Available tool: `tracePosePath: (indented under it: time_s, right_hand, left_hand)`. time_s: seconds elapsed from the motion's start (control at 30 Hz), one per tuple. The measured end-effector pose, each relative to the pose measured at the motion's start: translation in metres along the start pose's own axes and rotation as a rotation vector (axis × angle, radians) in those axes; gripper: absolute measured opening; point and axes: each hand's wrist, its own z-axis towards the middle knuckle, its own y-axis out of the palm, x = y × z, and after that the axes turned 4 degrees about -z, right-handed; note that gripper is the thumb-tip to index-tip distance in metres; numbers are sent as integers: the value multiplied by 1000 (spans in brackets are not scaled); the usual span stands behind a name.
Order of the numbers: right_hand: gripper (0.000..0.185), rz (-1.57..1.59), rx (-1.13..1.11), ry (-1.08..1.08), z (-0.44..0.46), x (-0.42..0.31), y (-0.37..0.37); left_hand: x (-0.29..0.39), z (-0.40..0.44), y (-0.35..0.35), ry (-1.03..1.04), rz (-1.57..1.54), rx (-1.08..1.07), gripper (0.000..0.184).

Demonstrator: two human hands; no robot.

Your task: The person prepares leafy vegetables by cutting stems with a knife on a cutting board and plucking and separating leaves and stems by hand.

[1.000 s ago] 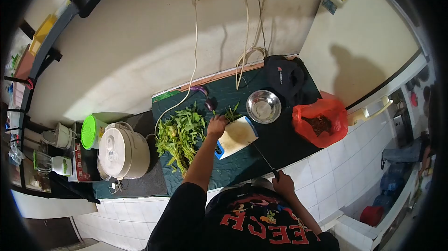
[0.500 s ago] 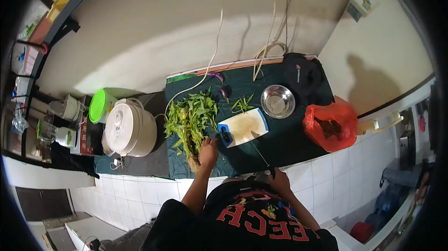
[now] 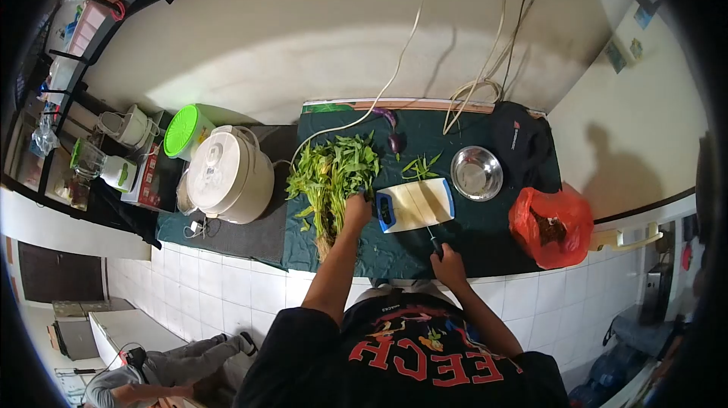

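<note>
My right hand (image 3: 449,265) grips the dark handle of a knife (image 3: 435,244), whose thin blade points away from me over the near edge of a white cutting board (image 3: 417,203) with blue ends. My left hand (image 3: 359,212) is closed at the right edge of a bunch of leafy greens (image 3: 334,173), just left of the board. Whatever its fingers hold is hidden. The bunch lies with its roots toward me. Several loose green leaves (image 3: 421,167) lie just beyond the board.
A metal bowl (image 3: 476,174), a dark cap (image 3: 522,139) and a red plastic bag (image 3: 550,227) are to the right. Behind the greens lies a purple eggplant (image 3: 394,141). A rice cooker (image 3: 231,174) stands left. Another person (image 3: 163,378) is at lower left.
My right hand has brought the knife forward and its blade further over the board. My left hand has shifted forward along the greens toward the board. The camera view has also shifted.
</note>
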Motion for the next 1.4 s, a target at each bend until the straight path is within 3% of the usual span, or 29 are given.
tracePosePath:
  time_s: [0.1, 0.27, 0.33, 0.37, 0.47, 0.53, 0.6, 0.73, 0.87, 0.93, 1.0, 1.07, 1.1, 1.3, 1.4]
  right_hand:
    - [28, 38, 11, 12, -6, 4, -6]
    - [27, 64, 28, 39, -36, 35, -7]
    - [27, 40, 58, 91, -42, 43, -10]
    - [27, 44, 65, 96, -43, 47, -12]
    - [27, 20, 58, 121, -46, 53, -20]
    - [27, 19, 62, 113, -40, 55, -22]
    - [27, 35, 84, 88, -33, 56, -21]
    - [33, 81, 84, 18, -20, 55, -17]
    - [35, 33, 15, -13, -11, 45, -16]
    - [35, -12, 20, 4, -11, 37, -15]
    - [36, -2, -22, 10, -12, 35, -16]
    - [36, 10, -60, 15, -14, 36, -16]
    - [36, 15, -66, 28, -15, 36, -17]
    - [35, 46, -42, 38, -24, 45, -17]
    - [35, 43, -51, 58, -24, 44, -17]
  left_hand:
    - [23, 17, 13, -133, -46, 105, 31]
    - [27, 37, 22, -153, 32, 9, 34]
    - [28, 35, 19, -119, -71, 82, 37]
    - [27, 32, 16, -208, -203, 139, 37]
    - [29, 12, -6, -196, -207, 149, 36]
    - [-7, 12, 16, -180, -300, 150, 34]
    - [-12, 5, 16, -288, -971, 149, 30]
    - [5, -3, -5, -200, -1121, 255, 22]
    - [25, 27, -25, -11, -986, 167, 26]
    - [27, 43, -22, 215, -861, 52, 34]
    - [20, 43, -14, 165, -816, 2, 37]
    - [21, 38, -7, 16, -6, -123, 39]
    - [42, 22, -19, 0, 126, -262, 39]
    - [43, -43, 20, 122, 107, 57, 25]
    - [39, -49, 19, 151, 143, 29, 22]
